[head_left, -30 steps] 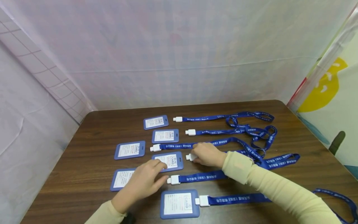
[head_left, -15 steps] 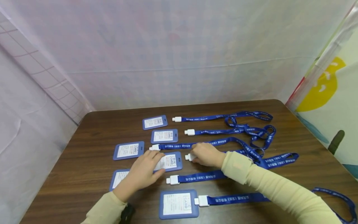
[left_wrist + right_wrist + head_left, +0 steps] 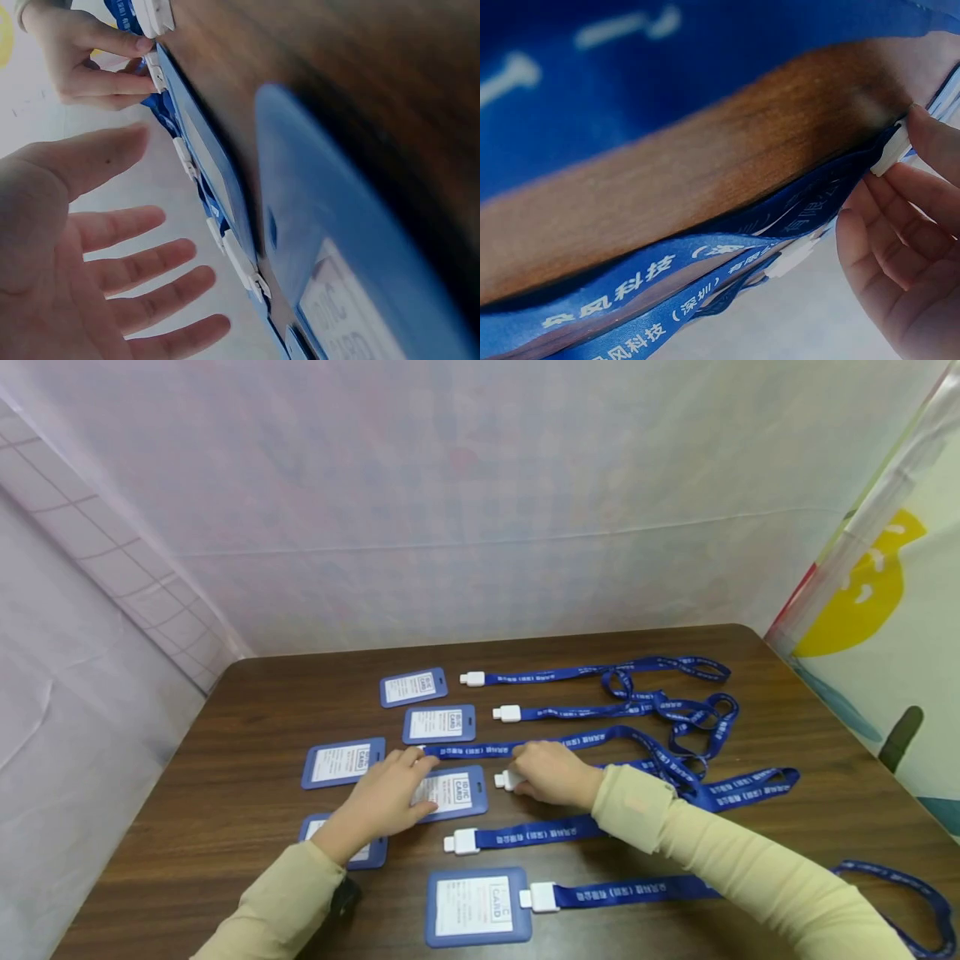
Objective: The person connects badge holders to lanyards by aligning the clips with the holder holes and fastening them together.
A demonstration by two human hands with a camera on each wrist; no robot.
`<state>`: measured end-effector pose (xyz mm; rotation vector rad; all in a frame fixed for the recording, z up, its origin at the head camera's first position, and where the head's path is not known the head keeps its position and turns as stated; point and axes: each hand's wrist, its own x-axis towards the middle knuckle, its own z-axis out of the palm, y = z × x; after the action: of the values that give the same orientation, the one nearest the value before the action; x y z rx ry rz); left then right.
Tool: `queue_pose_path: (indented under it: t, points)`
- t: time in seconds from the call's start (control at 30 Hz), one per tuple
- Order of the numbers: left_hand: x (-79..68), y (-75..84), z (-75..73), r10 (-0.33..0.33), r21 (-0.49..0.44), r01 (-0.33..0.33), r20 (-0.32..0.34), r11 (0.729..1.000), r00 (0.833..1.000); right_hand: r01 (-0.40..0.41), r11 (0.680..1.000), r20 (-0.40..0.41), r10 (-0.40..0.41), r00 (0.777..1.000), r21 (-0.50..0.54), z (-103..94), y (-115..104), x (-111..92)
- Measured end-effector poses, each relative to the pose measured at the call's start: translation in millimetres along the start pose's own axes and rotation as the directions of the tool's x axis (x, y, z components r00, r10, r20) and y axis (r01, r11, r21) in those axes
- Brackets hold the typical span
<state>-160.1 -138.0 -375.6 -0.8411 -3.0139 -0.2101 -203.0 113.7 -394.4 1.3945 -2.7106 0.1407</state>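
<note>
My right hand [image 3: 555,774] pinches the white clip [image 3: 891,154] of a blue printed lanyard between thumb and fingers, seen close in the right wrist view. Just left of that clip lies a blue ID card holder [image 3: 472,793], its slot end facing the clip. Over this holder's left end hovers my left hand [image 3: 381,797], fingers spread and holding nothing, as the left wrist view shows. The hand partly hides a second card holder [image 3: 318,768] and a third one [image 3: 367,858]. Another lanyard's white clip is mostly hidden behind its fingertips.
Two more card holders [image 3: 412,687] lie farther back, with lanyards [image 3: 577,713] stretched out to the right, some tangled. Nearest the front, a card holder [image 3: 432,910] meets its lanyard's clip [image 3: 542,897]. A loose clip [image 3: 463,841] lies behind it. The wooden table [image 3: 195,827] backs onto a cloth curtain.
My left hand has shifted forward and left, off the slot end of the middle card holder, uncovering more of the front-left holder. My right hand keeps its place on the clip.
</note>
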Motion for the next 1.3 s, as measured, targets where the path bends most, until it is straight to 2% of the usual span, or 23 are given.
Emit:
queue_pose_path:
  t: [0.2, 0.4, 0.57, 1.0, 1.3]
  points:
    - [6.0, -3.5, -3.6, -0.040, 0.041, 0.036, 0.122, 0.999, 0.992, -0.006, 1.000, 0.006, 0.006, 1.000, -0.013, -1.0, -0.1, -0.1]
    - [11.4, -6.1, -3.8, -0.064, 0.048, 0.056, 0.178, 0.997, 0.982, -0.006, 1.000, 0.009, 0.006, 1.000, 0.002, -1.6, -1.0, -0.3]
    - [12.0, -7.1, -3.8, -0.071, 0.034, 0.066, 0.181, 0.997, 0.981, 0.009, 1.000, 0.006, -0.009, 1.000, 0.011, -1.4, -1.7, 0.4]
    - [13.6, -6.2, 0.9, -0.043, 0.008, 0.042, 0.138, 0.999, 0.989, 0.003, 1.000, 0.006, -0.003, 1.000, 0.011, -2.3, -2.0, 0.1]
    - [15.7, -6.4, 2.0, -0.047, 0.016, 0.045, 0.150, 0.999, 0.988, -0.006, 1.000, 0.021, 0.005, 1.000, 0.018, -1.9, -0.4, 0.1]
